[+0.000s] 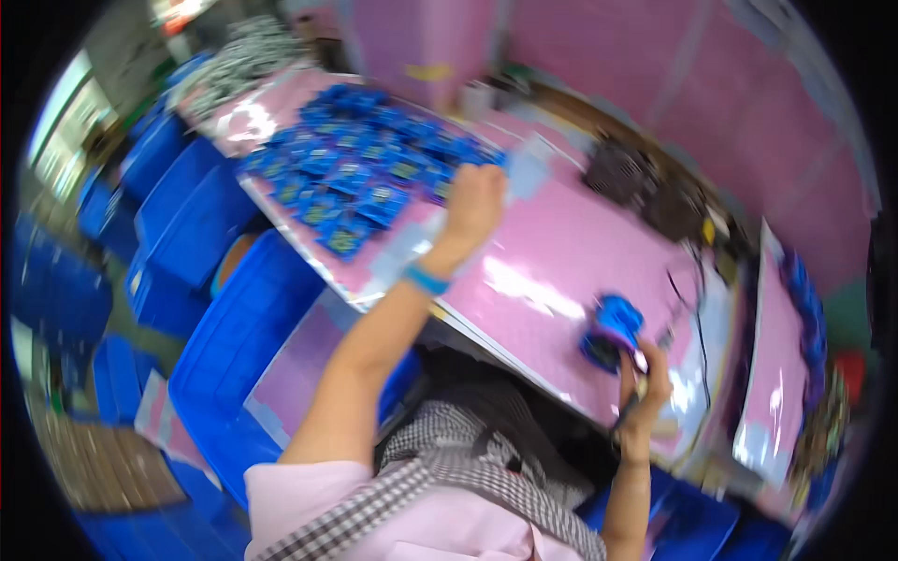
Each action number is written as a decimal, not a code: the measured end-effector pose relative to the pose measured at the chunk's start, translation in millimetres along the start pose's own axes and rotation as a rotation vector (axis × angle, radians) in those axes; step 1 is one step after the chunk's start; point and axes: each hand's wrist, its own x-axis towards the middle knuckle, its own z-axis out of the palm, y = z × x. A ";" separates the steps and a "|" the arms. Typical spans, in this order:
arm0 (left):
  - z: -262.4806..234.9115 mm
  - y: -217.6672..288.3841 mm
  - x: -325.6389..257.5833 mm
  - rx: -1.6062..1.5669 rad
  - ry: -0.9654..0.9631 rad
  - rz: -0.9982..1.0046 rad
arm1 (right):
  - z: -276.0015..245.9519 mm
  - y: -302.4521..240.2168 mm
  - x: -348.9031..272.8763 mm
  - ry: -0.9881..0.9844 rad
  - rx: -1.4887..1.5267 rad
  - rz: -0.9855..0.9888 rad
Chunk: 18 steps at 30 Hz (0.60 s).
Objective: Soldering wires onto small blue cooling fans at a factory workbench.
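Note:
My left hand (475,204) reaches across the table to the near right edge of a spread of small blue items (346,164). Its fingers look curled in against them. Blur hides what they hold, if anything. A blue band circles that wrist. Lower down on the right, my right hand (647,388) is closed on a slim, dark-handled tool (629,409), whose exact kind I cannot make out. Just beyond its fingertips stands a shiny blue rounded object (613,327) with a dark round opening or end. Whether the fingers touch that object is unclear.
A glossy pink table (524,271) carries a black cord (700,327) at its right. Dark brown boxy objects (645,182) line the back edge. Blue bins (201,215) are stacked on the left, with a large blue tub (220,374) beside the table. Grey material (248,65) lies at the far left.

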 end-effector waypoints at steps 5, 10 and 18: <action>-75.7 79.4 -52.7 -0.998 -0.823 -0.628 | -3.3 13.8 40.6 0.083 0.036 0.050; -23.1 128.1 -75.4 -0.527 -0.746 -0.224 | -6.4 58.2 65.2 0.274 -0.133 -0.044; -12.8 136.9 -99.4 -0.294 -0.990 -0.170 | -0.9 71.9 34.4 0.025 -0.061 -0.147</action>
